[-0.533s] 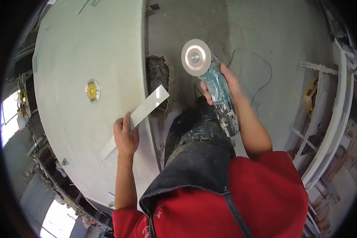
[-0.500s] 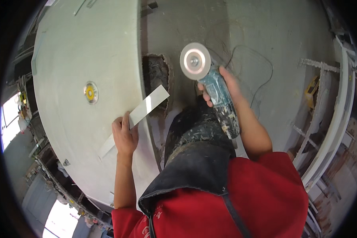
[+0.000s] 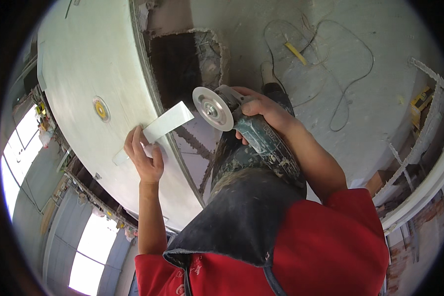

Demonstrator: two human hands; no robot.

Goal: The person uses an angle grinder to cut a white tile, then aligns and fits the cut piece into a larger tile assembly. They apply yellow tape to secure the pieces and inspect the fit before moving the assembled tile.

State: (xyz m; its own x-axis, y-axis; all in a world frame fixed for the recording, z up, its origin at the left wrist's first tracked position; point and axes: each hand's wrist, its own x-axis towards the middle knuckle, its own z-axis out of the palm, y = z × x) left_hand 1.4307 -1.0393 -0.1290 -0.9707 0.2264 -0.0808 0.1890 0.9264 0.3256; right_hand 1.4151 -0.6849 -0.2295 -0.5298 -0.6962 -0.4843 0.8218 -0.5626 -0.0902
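Note:
My left hand [image 3: 147, 160] grips a flat white strip [image 3: 169, 121] against the pale worktable [image 3: 101, 59], fingers bent at its edge. One end of the strip juts out past the table's right edge. In my right hand [image 3: 271, 109] is a teal angle grinder [image 3: 262, 139], its body smeared with pale residue. The grinder's round disc [image 3: 207, 104] faces left, a small gap away from the strip's free end. Whether the disc is spinning I cannot tell. A loose disc with a yellow centre [image 3: 101, 109] lies on the table beyond my left hand.
A dark, rough-edged opening [image 3: 175, 66] lies beside the table. On the grey floor are a looping cable [image 3: 372, 59] and a yellow strip [image 3: 295, 53]. A pale, crusted frame [image 3: 419, 138] stands at the right, near a yellow object [image 3: 421, 101].
The grinder has come down and left, bringing its disc close to the strip's end. My left hand has stayed at the strip, its fingers shifted slightly. The whole view has turned a little.

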